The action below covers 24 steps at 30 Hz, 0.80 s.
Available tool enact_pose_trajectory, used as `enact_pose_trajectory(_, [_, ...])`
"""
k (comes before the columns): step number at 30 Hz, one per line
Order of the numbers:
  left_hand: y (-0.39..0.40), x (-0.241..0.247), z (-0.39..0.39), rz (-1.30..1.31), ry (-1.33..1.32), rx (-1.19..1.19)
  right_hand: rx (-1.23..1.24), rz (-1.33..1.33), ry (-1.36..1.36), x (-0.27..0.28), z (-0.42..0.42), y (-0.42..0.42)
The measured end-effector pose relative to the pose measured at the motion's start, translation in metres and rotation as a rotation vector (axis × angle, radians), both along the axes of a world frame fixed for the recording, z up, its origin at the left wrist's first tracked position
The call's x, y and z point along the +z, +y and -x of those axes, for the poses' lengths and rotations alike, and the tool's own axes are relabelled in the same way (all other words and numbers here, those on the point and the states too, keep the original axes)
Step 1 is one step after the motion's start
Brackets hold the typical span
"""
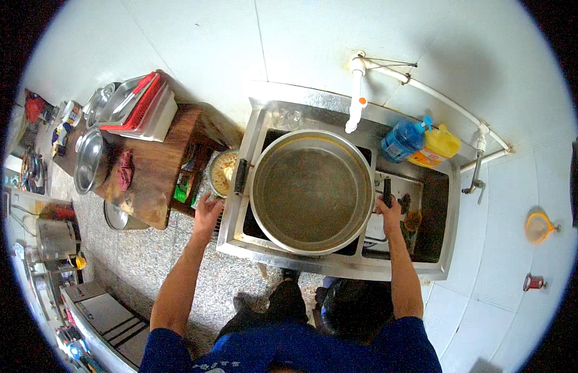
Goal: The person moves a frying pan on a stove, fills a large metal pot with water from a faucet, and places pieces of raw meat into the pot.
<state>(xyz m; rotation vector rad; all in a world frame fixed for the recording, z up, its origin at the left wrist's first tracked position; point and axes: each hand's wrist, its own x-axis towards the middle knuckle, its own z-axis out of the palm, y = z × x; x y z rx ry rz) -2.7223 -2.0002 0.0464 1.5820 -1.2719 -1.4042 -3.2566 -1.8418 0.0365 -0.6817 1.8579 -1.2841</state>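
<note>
A wide round metal pot (pixel 312 249) sits over the double-basin stainless steel sink (pixel 237 240), covering most of the left basin. Inside it is a murky grey-brown surface, perhaps cloudy water. Dark side handles stick out left (pixel 241 177) and right (pixel 387 192). My right hand (pixel 389 215) is closed around the right handle. Just below and left of the other handle, my left hand (pixel 208 217) is apart from the pot, fingers spread and holding nothing. Behind the pot, a white plastic tap (pixel 355 105) points down near its rim.
Blue (pixel 402 140) and yellow (pixel 436 145) detergent bottles stand behind the right basin, which holds a pale tray (pixel 412 186). On the left, a wooden table (pixel 153 158) carries a steel bowl (pixel 89 161) and stacked plastic baskets (pixel 139 109). A black bin (pixel 359 305) stands near my legs.
</note>
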Motion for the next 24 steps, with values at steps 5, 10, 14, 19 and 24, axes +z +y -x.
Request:
enact_pose_trajectory(5, [-0.043, 0.006, 0.078, 0.031, 0.125, -0.006, -0.220, 0.084, -0.191, 0.021, -0.027, -0.013])
enact_pose_trajectory(10, [-0.055, -0.006, 0.102, -0.009, 0.158, -0.157, -0.245, 0.188, -0.129, -0.012, -0.014, -0.003])
enact_pose_trajectory(14, [-0.052, -0.021, 0.096, 0.115, 0.170, -0.071, -0.329, 0.147, -0.095, -0.010, -0.026, -0.013])
enact_pose_trajectory(19, [-0.069, 0.027, 0.106, -0.025, -0.004, -0.136, -0.283, 0.093, 0.025, 0.031, -0.025, -0.030])
enact_pose_trajectory(24, [-0.077, 0.094, 0.103, 0.032, 0.159, -0.074, -0.351, 0.154, 0.000, 0.119, -0.026, -0.042])
